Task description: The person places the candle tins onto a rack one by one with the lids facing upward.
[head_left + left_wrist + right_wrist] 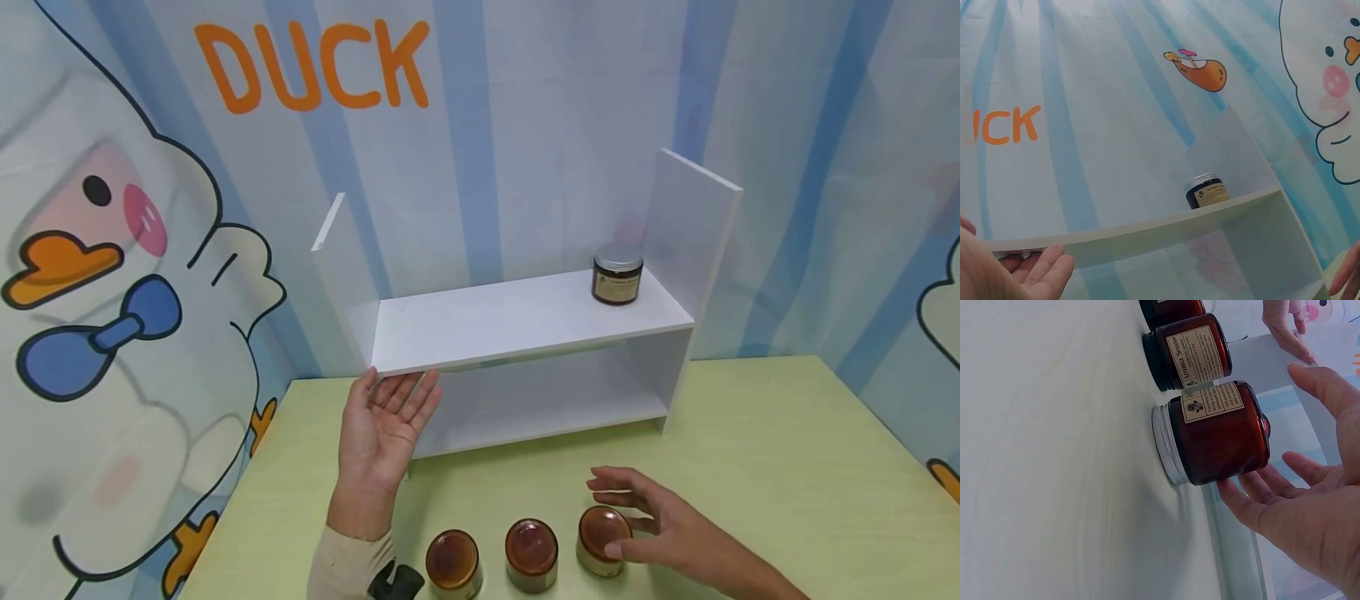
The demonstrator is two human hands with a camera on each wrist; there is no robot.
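Note:
A white two-tier shelf (495,321) stands on the table. My left hand (386,425) is palm up at its front left, fingertips under the front edge of the upper board, fingers fairly straight. Several amber glass jars are in view. Three stand upside down in a row before the shelf: the left jar (453,562), the middle jar (531,554) and the right jar (602,537). My right hand (667,533) is spread around the right jar, whose silver lid (1168,445) faces the table. Its thumb (1322,384) looks apart from the glass; the other fingers lie close against its side.
Another labelled jar (617,275) stands upright, silver lid on top, at the right end of the upper board. Tall side panels (693,225) rise at both shelf ends. A duck-printed curtain (525,125) hangs behind the pale green table (780,467).

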